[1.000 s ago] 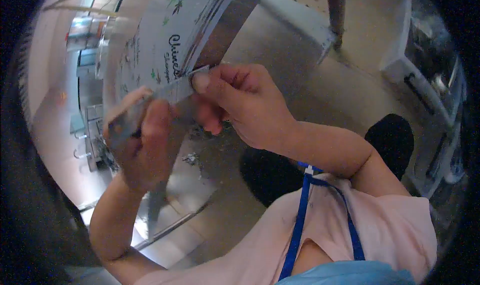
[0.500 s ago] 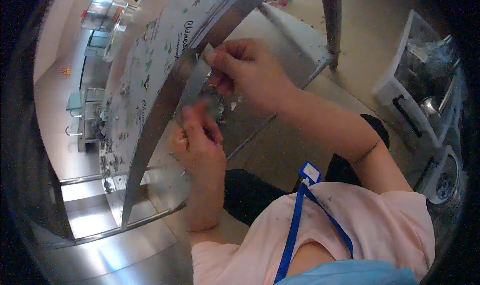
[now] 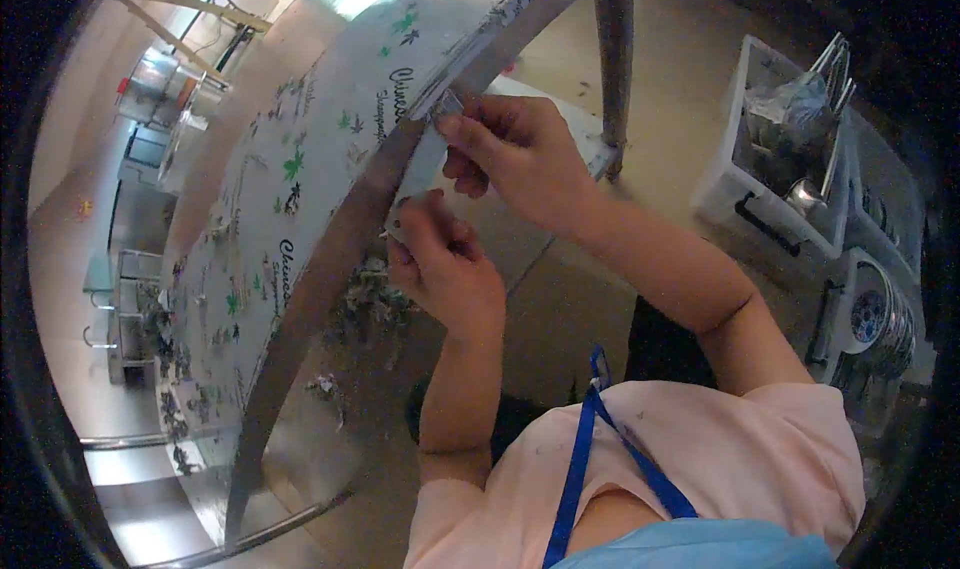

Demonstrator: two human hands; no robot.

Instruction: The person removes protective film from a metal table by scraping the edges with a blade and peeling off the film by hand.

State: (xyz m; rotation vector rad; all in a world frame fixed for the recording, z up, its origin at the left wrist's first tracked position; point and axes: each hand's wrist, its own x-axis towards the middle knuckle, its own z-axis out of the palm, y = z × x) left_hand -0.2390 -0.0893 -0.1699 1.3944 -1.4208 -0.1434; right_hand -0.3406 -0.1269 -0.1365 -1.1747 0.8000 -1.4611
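A flat, pale grey strip [image 3: 425, 164], thin like a blade, stretches between my two hands beside the table edge. My left hand [image 3: 450, 269] is closed around its lower end, where a small dark dot shows; the fingertips are slightly blurred. At the upper end, my right hand [image 3: 510, 154] pinches the strip near its corner between thumb and fingers. Both hands are close to the rim of a table [image 3: 345, 204] whose pale covering carries green leaf prints and black lettering. The strip's exact kind cannot be made out.
Dark leafy scraps [image 3: 375, 299] lie below my left hand, and more bits [image 3: 180, 419] cover the table's lower end. At right stands a clear plastic bin [image 3: 735, 184] with metal utensils, beside stacked patterned plates [image 3: 875, 314]. A table leg [image 3: 612, 69] stands beyond my right hand.
The view has shifted, so the table, bins and hands sit differently in the picture. My hands still hold the strip; the left one appears less blurred and nearer the right one.
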